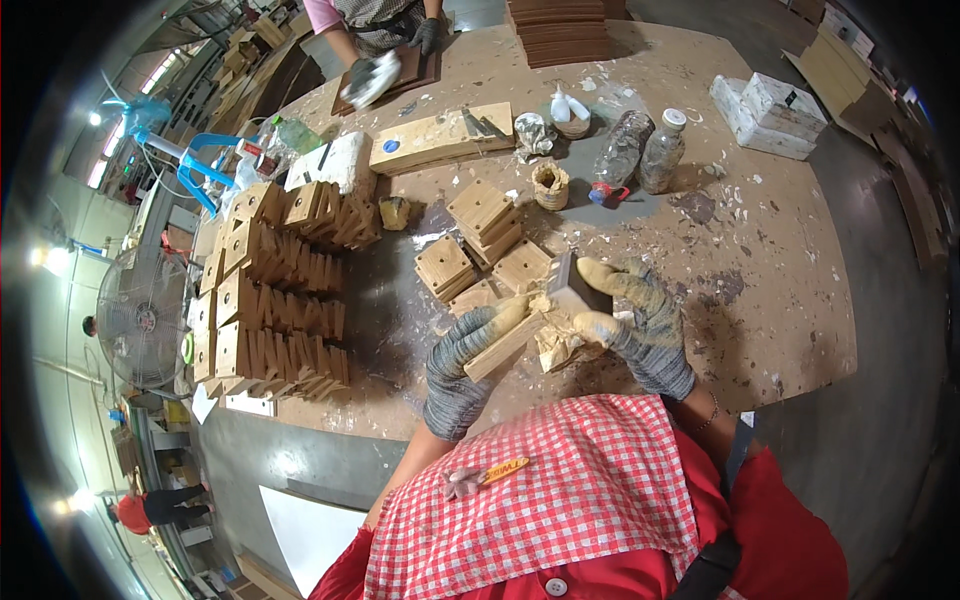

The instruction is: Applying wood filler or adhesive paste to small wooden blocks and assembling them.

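Both my hands wear grey knitted gloves with worn tan palms. My left hand is closed round a pale wooden block, held tilted over the table's near side. In my right hand is a dark grey block that looks like a sanding block, gripped between thumb and fingers. It is close to the wooden block's far end; whether they touch I cannot tell. A crumpled tan wad shows between the hands. Just beyond lie drilled wooden blocks, some in a small stack, others flat like this square one.
Rows of wooden blocks stand stacked at the left. Farther back are a long wooden board, a glue-crusted pot, a jar and white boxes. Across the stained table, a gloved co-worker wipes brown panels. A fan stands left.
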Available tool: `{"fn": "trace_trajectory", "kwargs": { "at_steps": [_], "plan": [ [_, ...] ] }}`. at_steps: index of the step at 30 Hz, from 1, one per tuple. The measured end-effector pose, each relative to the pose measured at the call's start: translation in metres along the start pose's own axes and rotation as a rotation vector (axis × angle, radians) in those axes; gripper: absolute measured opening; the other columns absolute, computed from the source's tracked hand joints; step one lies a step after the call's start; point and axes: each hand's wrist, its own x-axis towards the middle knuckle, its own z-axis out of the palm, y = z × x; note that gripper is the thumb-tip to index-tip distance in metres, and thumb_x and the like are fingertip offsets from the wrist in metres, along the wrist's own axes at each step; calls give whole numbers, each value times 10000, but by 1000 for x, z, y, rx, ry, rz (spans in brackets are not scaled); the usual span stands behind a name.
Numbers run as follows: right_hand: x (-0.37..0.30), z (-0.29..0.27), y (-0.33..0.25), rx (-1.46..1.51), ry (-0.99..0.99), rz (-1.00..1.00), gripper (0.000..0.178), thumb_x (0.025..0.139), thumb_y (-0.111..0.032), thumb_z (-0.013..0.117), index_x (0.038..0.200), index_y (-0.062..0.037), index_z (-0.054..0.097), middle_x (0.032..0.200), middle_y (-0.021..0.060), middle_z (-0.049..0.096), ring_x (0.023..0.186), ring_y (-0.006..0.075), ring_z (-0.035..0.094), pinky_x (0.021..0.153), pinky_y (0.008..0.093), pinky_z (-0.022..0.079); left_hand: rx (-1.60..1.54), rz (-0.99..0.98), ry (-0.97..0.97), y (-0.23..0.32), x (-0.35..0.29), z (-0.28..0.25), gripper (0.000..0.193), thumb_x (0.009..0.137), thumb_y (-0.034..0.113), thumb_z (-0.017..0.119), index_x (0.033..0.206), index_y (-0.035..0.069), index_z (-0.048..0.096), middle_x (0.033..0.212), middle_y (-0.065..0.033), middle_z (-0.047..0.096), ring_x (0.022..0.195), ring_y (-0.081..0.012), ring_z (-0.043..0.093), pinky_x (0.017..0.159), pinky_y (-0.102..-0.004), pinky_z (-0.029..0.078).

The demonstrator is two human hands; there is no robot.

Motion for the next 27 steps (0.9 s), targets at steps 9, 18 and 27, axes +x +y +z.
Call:
{"fn": "trace_trajectory", "kwargs": {
  "at_steps": [9,18,27],
  "plan": [
    [4,5,-18,-249,-132,-83,444,704,-197,758,1114,-83,634,1061,92,552,991,210,537,849,316,458,-21,-187,-40,-2,1,-9,445,762,274,738,1126,44,625,1074,-103,617,959,-194,601,841,-302,473],
    [13,5,-14,-127,-262,-148,415,731,-287,735,1082,-85,646,1087,68,554,1050,225,498,924,324,399,-149,-246,24,-6,-4,-14,479,752,313,745,1112,21,624,1043,-81,633,933,-169,607,785,-291,493],
    [13,-38,140,-733,-241,113,441,701,-371,695,1035,-84,659,928,116,623,898,249,555,852,343,443,-243,-581,15,4,15,-15,492,726,128,763,1151,14,544,1067,-91,606,944,-157,599,806,-274,529]
  ]
}}
